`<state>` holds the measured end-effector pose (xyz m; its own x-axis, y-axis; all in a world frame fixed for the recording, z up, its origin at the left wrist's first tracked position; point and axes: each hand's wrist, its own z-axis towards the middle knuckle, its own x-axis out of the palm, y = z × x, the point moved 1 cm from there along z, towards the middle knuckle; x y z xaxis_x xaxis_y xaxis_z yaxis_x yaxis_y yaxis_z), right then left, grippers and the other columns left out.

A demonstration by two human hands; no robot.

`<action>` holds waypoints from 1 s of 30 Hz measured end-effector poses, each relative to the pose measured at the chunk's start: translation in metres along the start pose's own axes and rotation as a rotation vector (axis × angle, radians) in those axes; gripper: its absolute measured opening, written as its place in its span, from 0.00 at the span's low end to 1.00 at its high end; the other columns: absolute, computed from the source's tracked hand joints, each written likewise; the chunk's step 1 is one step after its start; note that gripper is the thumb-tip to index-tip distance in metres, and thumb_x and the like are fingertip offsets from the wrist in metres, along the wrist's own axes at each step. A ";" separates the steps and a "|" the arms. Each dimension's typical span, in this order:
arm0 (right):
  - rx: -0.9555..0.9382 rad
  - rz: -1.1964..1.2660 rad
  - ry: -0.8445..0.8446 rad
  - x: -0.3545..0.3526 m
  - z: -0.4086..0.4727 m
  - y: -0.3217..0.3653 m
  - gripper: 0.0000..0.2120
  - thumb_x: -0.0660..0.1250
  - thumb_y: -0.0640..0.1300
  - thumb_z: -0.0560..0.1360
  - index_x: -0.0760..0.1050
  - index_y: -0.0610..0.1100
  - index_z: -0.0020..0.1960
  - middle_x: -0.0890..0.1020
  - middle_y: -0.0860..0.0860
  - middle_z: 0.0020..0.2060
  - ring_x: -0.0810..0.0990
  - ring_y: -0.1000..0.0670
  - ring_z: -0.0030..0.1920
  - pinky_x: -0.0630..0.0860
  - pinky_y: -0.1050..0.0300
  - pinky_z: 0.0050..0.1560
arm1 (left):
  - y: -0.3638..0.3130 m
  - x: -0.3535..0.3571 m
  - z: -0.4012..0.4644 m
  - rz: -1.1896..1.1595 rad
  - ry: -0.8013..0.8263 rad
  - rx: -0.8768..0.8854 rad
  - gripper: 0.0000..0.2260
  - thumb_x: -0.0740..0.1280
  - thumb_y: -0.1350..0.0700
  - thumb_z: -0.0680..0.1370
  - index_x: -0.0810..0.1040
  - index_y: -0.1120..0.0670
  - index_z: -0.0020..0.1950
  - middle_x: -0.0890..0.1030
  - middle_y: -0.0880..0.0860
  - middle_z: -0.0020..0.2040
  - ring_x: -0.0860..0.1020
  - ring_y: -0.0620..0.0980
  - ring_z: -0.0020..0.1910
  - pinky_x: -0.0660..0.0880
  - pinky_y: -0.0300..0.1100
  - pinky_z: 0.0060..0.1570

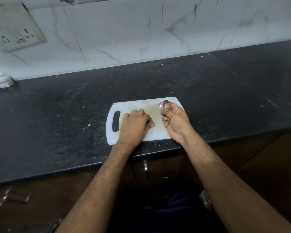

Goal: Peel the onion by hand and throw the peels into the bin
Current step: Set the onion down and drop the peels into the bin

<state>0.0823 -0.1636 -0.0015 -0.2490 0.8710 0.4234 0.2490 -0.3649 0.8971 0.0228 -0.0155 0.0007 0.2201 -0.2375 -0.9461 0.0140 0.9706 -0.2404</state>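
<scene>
A white cutting board (134, 105) lies on the black counter near its front edge. My right hand (174, 120) is over the board's right end and grips a bunch of onion peels (161, 104). A purple scrap shows at the fingertips and brown flakes poke out below the thumb. My left hand (135, 125) rests on the middle of the board with its fingers curled under. Whatever lies beneath it is hidden. No whole onion and no bin are in view.
The black stone counter (57, 115) runs to a white tiled wall with a socket plate (15, 31) at the far left. A white object (0, 81) stands at the counter's left back. Brown cabinet doors with metal handles (145, 165) are below the front edge.
</scene>
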 end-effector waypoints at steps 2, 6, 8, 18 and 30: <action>0.007 -0.003 0.004 0.000 -0.001 0.000 0.11 0.62 0.43 0.85 0.77 0.50 0.45 0.75 0.54 0.38 0.65 0.57 0.30 0.59 0.65 0.30 | 0.011 -0.004 0.005 -0.084 -0.047 -0.096 0.11 0.66 0.45 0.84 0.83 0.50 0.55 0.80 0.48 0.54 0.76 0.51 0.58 0.67 0.50 0.61; 0.012 -0.010 -0.001 0.000 -0.002 0.001 0.10 0.62 0.43 0.84 0.78 0.50 0.46 0.75 0.54 0.38 0.65 0.57 0.31 0.59 0.64 0.30 | 0.031 -0.007 0.008 -0.417 -0.174 -0.275 0.07 0.69 0.52 0.83 0.81 0.54 0.48 0.81 0.45 0.45 0.79 0.50 0.48 0.76 0.52 0.55; 0.012 0.000 -0.002 0.000 -0.001 0.001 0.10 0.62 0.43 0.84 0.78 0.49 0.47 0.75 0.54 0.38 0.65 0.57 0.31 0.60 0.65 0.30 | 0.031 -0.005 0.005 -0.484 -0.136 -0.296 0.06 0.72 0.53 0.82 0.82 0.52 0.47 0.83 0.43 0.42 0.80 0.46 0.44 0.78 0.49 0.51; 0.023 -0.008 0.007 0.000 0.000 0.000 0.07 0.62 0.44 0.84 0.77 0.48 0.50 0.74 0.54 0.38 0.65 0.58 0.30 0.61 0.66 0.28 | 0.026 0.002 0.002 -0.389 -0.099 -0.192 0.01 0.78 0.55 0.77 0.89 0.50 0.47 0.83 0.46 0.45 0.81 0.50 0.51 0.77 0.51 0.58; 0.021 -0.013 0.020 -0.001 0.001 0.000 0.07 0.63 0.44 0.84 0.77 0.48 0.49 0.75 0.54 0.39 0.66 0.58 0.30 0.62 0.66 0.28 | 0.018 0.006 -0.003 -0.443 -0.129 -0.287 0.04 0.80 0.52 0.74 0.90 0.50 0.46 0.84 0.47 0.47 0.82 0.49 0.49 0.80 0.52 0.56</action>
<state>0.0833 -0.1640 -0.0021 -0.2713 0.8685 0.4149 0.2650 -0.3470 0.8997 0.0214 0.0003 -0.0094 0.3718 -0.5974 -0.7106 -0.1299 0.7245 -0.6770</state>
